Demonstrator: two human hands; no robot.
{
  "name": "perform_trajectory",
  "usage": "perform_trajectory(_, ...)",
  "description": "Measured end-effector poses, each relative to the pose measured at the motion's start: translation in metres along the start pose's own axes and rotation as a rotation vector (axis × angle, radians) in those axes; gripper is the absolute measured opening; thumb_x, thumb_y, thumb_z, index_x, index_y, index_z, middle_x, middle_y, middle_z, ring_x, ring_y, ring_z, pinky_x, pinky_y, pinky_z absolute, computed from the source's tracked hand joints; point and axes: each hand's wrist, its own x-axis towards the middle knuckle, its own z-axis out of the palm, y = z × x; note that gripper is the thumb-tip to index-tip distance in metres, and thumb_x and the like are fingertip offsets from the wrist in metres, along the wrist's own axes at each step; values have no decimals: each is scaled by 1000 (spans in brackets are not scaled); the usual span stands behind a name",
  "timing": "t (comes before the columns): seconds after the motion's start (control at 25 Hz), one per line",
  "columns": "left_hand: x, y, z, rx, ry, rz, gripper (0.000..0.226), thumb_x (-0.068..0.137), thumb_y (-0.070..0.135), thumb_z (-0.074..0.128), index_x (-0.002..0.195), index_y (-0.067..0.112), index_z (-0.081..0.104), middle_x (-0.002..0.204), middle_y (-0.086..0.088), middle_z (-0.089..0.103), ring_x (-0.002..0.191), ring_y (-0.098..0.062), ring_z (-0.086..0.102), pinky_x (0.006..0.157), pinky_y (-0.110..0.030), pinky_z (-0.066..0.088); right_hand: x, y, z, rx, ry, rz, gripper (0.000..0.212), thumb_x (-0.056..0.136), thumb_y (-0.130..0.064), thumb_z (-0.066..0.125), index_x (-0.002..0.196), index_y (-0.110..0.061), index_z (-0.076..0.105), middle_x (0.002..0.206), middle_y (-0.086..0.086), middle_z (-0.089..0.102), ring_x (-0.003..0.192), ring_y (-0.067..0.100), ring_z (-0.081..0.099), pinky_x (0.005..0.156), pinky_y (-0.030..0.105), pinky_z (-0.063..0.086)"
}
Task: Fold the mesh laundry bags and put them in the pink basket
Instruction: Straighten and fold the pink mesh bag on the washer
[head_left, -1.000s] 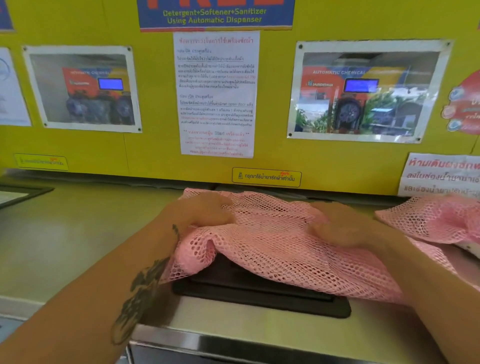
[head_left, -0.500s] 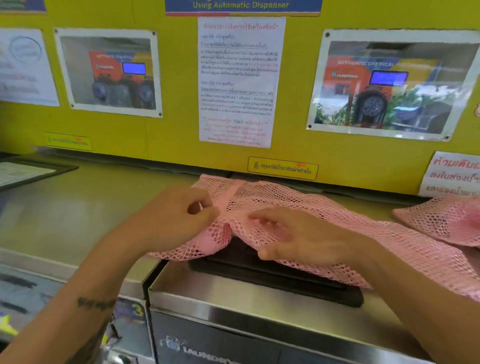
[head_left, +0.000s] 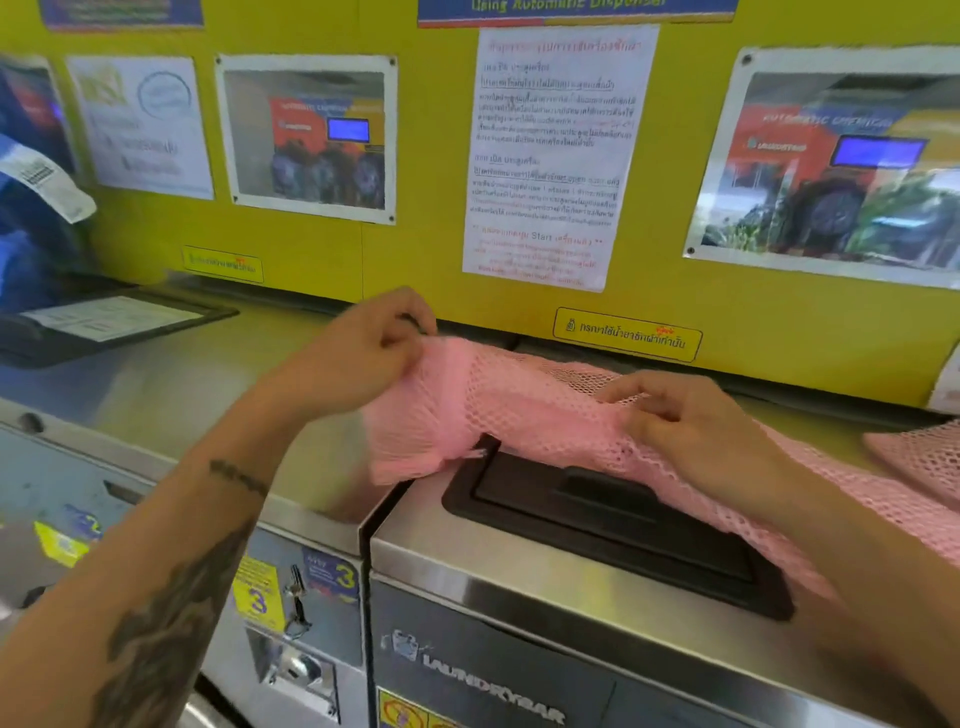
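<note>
A pink mesh laundry bag (head_left: 498, 410) lies bunched across the top of a steel washing machine (head_left: 519, 577), partly over its black dispenser lid (head_left: 613, 519). My left hand (head_left: 358, 353) pinches the bag's left end and holds it lifted off the machine top. Further right, my right hand (head_left: 691, 421) rests on the bag with curled fingers gripping the mesh. Part of a second pink mesh bag (head_left: 919, 457) shows at the right edge. No pink basket is in view.
A yellow wall (head_left: 415, 260) with taped posters and notices stands right behind the machines. A second steel machine (head_left: 171, 374) sits to the left, with a black-framed sheet (head_left: 104, 322) on top. Coin panels and number stickers face me below.
My left hand has lifted the bag's left end up and back. My right hand has slid right along the mesh. The view has shifted left and down.
</note>
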Motion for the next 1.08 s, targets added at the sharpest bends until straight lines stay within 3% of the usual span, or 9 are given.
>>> perform_trajectory(0.2,13,5,2,188,88,16,26,91,0,47,86,23,59,83,-2,60,71,-15,55,61,-28,41,0,10,4,-361,215,-140,19,90,-12,59,91,-31,56,71,-9,67,65,15,62,65,35,49)
perform_trajectory(0.36,-8,21,25,435,107,137,22,82,7,51,77,26,60,83,6,50,79,-18,53,69,-33,40,-1,16,6,-530,54,-133,9,89,-22,57,86,-30,62,92,-9,66,87,16,60,80,38,50)
perform_trajectory(0.44,-21,36,39,481,-84,116,14,83,28,55,92,31,65,99,5,59,97,-21,59,82,-36,46,-2,16,7,-491,-51,-97,16,88,-31,56,90,-26,71,97,-9,65,93,13,58,86,37,48)
perform_trajectory(0.56,-27,34,48,542,-500,-111,64,84,51,62,143,37,42,152,3,39,139,-23,38,114,-42,31,-4,12,6,-404,-120,-43,14,89,-25,60,82,-25,73,86,-17,65,85,4,59,77,23,46)
perform_trajectory(0.64,-25,24,47,436,-464,-127,53,89,35,65,139,32,49,146,4,49,132,-21,46,108,-32,36,-4,16,5,-422,-106,-31,23,89,-18,62,69,-29,65,77,-18,60,78,1,56,68,15,40)
perform_trajectory(0.72,-21,23,41,414,-350,-69,13,93,24,57,104,22,65,107,4,68,100,-23,60,83,-30,45,-2,20,6,-466,-87,-52,27,90,-14,58,65,-25,59,76,-13,60,75,10,57,65,23,42)
perform_trajectory(0.84,-20,38,11,473,-316,-43,23,93,24,50,72,15,54,72,0,60,70,-21,53,61,-31,36,0,13,-9,-332,68,-146,20,96,-13,52,78,-15,61,81,2,63,77,16,55,70,33,41)
perform_trajectory(1.0,-28,64,-42,542,-462,-167,38,72,40,51,102,29,71,94,13,72,87,-8,64,85,-36,49,-11,-18,-48,60,-271,-67,14,93,-28,62,87,-19,72,94,3,73,92,11,64,86,29,44)
perform_trajectory(1.08,-29,79,-50,440,-374,-173,47,69,43,53,113,43,68,111,28,65,108,-2,60,103,-40,44,-11,-17,-59,36,-244,-70,14,85,-36,64,85,-26,75,99,-6,76,99,9,67,93,30,45)
